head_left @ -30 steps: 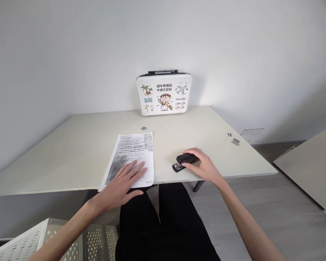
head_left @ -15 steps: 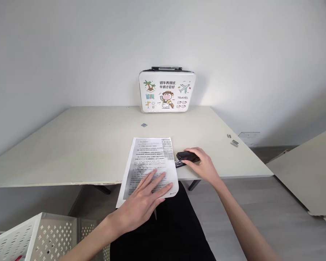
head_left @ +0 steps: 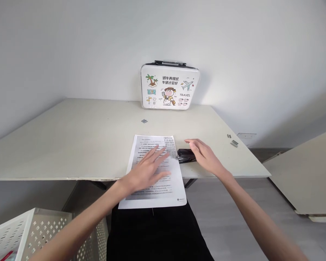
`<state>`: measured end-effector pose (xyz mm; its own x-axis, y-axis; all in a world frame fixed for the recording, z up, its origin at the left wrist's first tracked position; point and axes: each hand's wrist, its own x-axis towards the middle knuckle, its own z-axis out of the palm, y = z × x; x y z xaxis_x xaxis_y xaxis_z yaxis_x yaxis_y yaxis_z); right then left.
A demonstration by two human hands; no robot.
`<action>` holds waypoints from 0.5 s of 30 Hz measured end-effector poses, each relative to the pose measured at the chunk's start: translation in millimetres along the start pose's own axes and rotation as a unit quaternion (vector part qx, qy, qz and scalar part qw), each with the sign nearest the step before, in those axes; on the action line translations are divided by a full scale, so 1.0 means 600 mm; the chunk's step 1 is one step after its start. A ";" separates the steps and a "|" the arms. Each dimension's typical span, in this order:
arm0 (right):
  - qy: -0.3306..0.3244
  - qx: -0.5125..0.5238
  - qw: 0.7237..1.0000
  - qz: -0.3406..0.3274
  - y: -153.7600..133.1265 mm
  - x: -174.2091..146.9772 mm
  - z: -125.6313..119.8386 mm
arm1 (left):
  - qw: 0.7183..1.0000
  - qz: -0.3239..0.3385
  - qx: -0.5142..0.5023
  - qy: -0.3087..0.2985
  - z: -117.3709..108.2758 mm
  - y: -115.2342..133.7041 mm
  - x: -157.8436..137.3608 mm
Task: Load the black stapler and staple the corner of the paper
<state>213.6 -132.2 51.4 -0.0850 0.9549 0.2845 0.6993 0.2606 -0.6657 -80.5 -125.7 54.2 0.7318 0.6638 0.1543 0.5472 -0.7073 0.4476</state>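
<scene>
A printed sheet of paper [head_left: 157, 195] lies at the table's front edge, its lower part sticking out over my lap. Whether more sheets are under it I cannot tell. My left hand [head_left: 148, 168] is over the middle of the sheet, fingers spread, palm down. At the sheet's right edge is a black stapler [head_left: 184, 155], its front end meeting the paper. Just right of the stapler is my right hand [head_left: 205, 156], open, fingers stretched out and partly covering the stapler's rear; whether it touches the stapler is unclear.
A white case [head_left: 170, 87] with cartoon prints stands against the wall. Small staple strips lie on the table mid-back [head_left: 144, 121] and at the right [head_left: 234, 143]. A white perforated basket [head_left: 49, 224] is at lower left, with a white surface [head_left: 320, 170] at far right.
My right hand has loosened from the stapler and its fingers have lifted. My left hand has slid up the sheet, and the sheet's lower edge now shows further right.
</scene>
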 end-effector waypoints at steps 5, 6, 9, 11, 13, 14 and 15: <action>-0.060 -0.031 0.998 -0.001 -0.029 0.052 -0.002 | 0.998 0.017 0.015 -0.053 0.024 -0.052 0.094; -0.072 -0.037 0.997 -0.005 -0.034 0.059 0.000 | 0.998 0.017 0.016 -0.064 0.032 -0.054 0.104; -0.107 -0.047 0.993 -0.015 -0.046 0.071 0.008 | 0.997 0.022 0.019 -0.066 0.054 -0.048 0.116; -0.128 -0.052 0.990 -0.015 -0.051 0.073 0.013 | 0.998 0.026 0.016 -0.049 0.064 -0.038 0.117; -0.136 -0.059 0.989 -0.008 -0.055 0.072 0.017 | 0.999 0.022 0.014 -0.036 0.071 -0.029 0.115; -0.137 -0.062 0.989 -0.004 -0.056 0.072 0.019 | 0.999 0.018 0.015 -0.033 0.074 -0.025 0.115; -0.136 -0.065 0.989 -0.001 -0.056 0.071 0.021 | 0.999 0.013 0.015 -0.032 0.076 -0.021 0.114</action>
<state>177.6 -98.3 77.4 -0.2611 0.9622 0.0780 0.7824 0.2582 -0.5667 -18.8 -82.2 19.2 0.7698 0.6288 0.1094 0.5389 -0.7322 0.4165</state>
